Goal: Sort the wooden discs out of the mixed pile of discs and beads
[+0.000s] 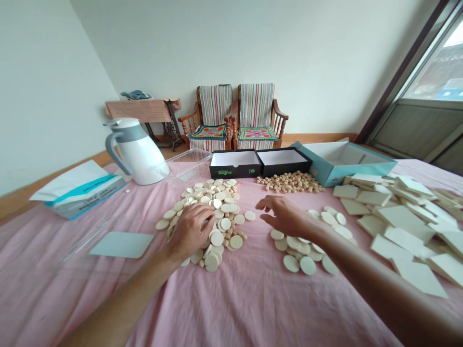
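My left hand [192, 227] rests on a heap of pale round wooden discs [226, 208], its fingers curled down into it. Its fingertips are partly hidden, so I cannot make out what they hold. Small wooden beads [231, 234] show among the discs at the heap's right side. Over the cloth to the right hovers my right hand [280, 214], thumb and fingers apart and nothing between them. Below its wrist lies a second group of discs [298, 248]. One single disc [250, 216] lies between the heap and my right hand.
Behind are two black boxes [235, 166], a bead pile [289, 182], a blue box [352, 168] and a clear plastic tray [190, 164]. Square wooden tiles [405, 226] are heaped right. A white jug [141, 154], a packet [81, 190] and a pale card [122, 244] are left.
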A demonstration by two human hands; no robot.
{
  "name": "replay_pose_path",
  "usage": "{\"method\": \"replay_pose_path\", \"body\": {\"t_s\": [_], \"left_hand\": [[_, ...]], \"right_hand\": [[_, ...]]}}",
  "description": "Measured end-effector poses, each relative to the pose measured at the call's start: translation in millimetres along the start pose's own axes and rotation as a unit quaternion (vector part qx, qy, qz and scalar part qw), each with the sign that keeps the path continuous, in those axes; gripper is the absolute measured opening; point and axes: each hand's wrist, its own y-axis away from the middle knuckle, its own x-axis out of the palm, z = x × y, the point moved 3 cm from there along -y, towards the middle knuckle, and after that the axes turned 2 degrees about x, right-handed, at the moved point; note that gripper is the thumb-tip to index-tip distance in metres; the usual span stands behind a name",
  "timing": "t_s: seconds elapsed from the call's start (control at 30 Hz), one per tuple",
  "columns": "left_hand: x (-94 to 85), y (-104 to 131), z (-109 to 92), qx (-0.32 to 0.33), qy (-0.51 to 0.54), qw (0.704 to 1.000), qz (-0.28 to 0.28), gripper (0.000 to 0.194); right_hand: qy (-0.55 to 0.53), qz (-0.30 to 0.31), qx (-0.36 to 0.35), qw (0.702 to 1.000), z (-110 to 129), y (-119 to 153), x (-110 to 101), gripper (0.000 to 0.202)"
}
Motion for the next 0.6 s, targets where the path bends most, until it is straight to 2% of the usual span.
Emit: {"method": "replay_pose_path", "body": {"t_s": [0.13,0.23,0.3,0.43,0.6], "left_hand": [[-2.6,1,0,0.001,-0.005,1.0,-0.007,0.013],[-4.7,0,-3,0.005,-0.011,1.0,-0.001,0.014],[-5.1,0,-6,0.01,-0.012,1.0,0.008,0.016],[-3.2,1,-10,0.024,-0.004,0.999,0.024,0.019],[-1.2,1,-11,0.025,0.003,0.999,0.03,0.016]], "right_hand": [[0.045,0.001,-0.067,0.997,18,-15,32,0.03],[0.046,0.007,-0.071,0.996,20,-16,39,0.025],[0.042,0.0,-0.07,0.997,18,-11,31,0.024],[0.038,-0.023,-0.031,0.999,2,17,-3,0.024],[0.088,0.053,0.022,0.994,-28,59,-36,0.02]]}}
